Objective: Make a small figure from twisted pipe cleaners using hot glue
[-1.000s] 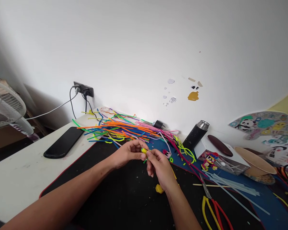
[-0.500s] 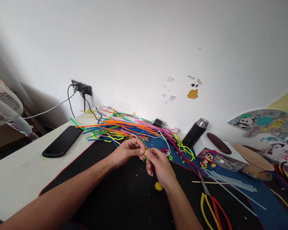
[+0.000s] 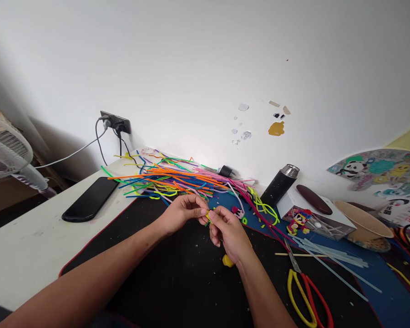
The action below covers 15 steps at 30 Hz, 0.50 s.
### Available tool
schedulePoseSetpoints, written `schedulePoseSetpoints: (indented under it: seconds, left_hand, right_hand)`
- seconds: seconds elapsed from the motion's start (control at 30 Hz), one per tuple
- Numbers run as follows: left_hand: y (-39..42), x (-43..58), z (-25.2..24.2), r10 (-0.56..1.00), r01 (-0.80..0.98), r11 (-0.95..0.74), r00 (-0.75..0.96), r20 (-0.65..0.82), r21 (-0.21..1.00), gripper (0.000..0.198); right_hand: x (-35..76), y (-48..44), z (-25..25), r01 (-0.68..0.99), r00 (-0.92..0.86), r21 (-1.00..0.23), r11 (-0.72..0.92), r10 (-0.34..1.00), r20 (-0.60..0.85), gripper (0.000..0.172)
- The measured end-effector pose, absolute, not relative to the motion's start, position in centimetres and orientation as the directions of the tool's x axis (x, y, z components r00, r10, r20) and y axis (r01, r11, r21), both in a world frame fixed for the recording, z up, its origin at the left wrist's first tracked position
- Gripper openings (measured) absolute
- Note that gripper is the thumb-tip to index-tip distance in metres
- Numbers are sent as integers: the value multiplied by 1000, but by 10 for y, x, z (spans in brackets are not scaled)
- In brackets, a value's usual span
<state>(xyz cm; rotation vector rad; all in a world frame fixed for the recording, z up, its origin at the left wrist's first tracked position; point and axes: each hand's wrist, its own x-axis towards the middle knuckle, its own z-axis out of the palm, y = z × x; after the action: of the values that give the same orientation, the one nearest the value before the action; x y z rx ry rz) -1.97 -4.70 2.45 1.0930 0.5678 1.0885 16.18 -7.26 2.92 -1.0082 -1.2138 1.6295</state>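
My left hand (image 3: 185, 213) and my right hand (image 3: 228, 230) meet over the black mat (image 3: 170, 278). Thumb and forefinger of each pinch a small yellow piece (image 3: 208, 215) between them, with a bit of green just below it. Most of the piece is hidden by the fingertips. A yellow lump (image 3: 228, 261) lies on the mat beside my right wrist. Behind the hands is a pile of coloured pipe cleaners (image 3: 177, 177).
Scissors (image 3: 302, 287) with yellow and red handles lie at the right, near pale blue sticks (image 3: 334, 257). A small figure (image 3: 298, 222), black flask (image 3: 280, 186), white box (image 3: 327, 223) and bowl (image 3: 361, 218) stand behind. A phone (image 3: 90, 199) lies left.
The camera view has shifted slightly. Both hands stay together at the small yellow piece, with only slight finger movement.
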Motion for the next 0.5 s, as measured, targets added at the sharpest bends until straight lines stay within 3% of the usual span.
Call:
schedulePoseSetpoints:
  seconds: [0.27, 0.5]
  left_hand:
    - [-47, -20, 24, 918, -401, 55, 380, 111, 914, 31]
    - [-46, -23, 30, 929, -372, -12, 340, 148, 928, 31]
  right_hand:
    - [162, -73, 29, -155, -306, -977, -145, 948, -93, 40]
    - [166, -72, 31, 58, -330, -998, -11, 943, -29, 42]
